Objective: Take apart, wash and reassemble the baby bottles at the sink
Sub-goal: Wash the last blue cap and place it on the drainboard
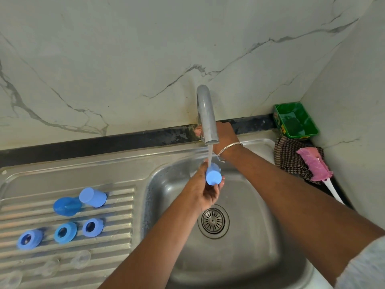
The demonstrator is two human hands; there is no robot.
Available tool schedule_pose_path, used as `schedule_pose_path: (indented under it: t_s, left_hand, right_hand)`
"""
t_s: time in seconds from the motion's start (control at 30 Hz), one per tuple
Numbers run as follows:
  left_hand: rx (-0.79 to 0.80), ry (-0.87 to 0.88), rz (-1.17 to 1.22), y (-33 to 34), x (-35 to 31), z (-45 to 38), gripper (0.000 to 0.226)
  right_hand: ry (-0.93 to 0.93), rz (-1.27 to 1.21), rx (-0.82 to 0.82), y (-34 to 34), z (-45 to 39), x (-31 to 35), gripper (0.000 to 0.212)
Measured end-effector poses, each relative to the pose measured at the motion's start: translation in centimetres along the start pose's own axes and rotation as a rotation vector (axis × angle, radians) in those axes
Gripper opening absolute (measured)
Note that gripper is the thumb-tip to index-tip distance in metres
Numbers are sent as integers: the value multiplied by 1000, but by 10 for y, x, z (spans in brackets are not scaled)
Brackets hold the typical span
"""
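Holding a blue bottle cap (pixel 213 175) under the running tap (pixel 206 115), the left hand (pixel 205 187) has its grip closed around the cap's sides, above the sink basin (pixel 239 236) and just behind the drain strainer (pixel 213 221). Water falls from the spout onto the cap and the fingers. The right hand (pixel 224 132) reaches to the back edge of the sink, behind the spout at the tap's base; the spout hides its fingers, so how far that grip is closed cannot be told. A metal bangle (pixel 229 150) sits on that wrist.

On the ribbed drainboard (pixel 116 236) at the left of the sink lie the other parts: a second blue cap (pixel 92 197) on its side towards the back, touching a darker blue dome-shaped piece (pixel 67 206), and nearer the front edge three blue screw rings (pixel 62 232) in a row, apart from one another. Clear teats (pixel 80 260) lie along the front edge.

In the back right corner of the worktop stands a green tub (pixel 296 121), with a checked cloth (pixel 289 157) and a pink brush (pixel 316 165) with a white handle in front of it.
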State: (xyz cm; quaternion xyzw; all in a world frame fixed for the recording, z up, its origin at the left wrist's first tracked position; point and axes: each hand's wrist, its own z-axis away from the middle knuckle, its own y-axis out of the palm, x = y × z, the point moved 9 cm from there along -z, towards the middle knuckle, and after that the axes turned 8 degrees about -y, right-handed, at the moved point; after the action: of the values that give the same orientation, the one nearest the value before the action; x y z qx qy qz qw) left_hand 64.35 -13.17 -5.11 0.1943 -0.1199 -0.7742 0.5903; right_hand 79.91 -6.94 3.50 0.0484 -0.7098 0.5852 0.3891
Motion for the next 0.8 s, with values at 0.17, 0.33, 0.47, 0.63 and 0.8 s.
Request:
schedule_pose_path:
  t_s: [0.17,0.33,0.47,0.63,0.8]
  left_hand:
    - [-118,96,-203,3,-8,-1,55]
    - [-236,482,-417,-13,-45,5,47]
    - [-246,770,-542,-16,-60,19,57]
    - [-274,734,-510,-42,-55,16,52]
    - [-283,429,-412,-74,-11,4,47]
  right_hand:
    - [26,-2,-38,-10,5,2,25]
    - [34,-21,-90,-14,5,-3,39]
    - [105,-565,-243,-3,11,-32,8]
    - [150,-881,-359,11,43,-23,22]
    - [230,-1043,-205,72,143,-24,45]
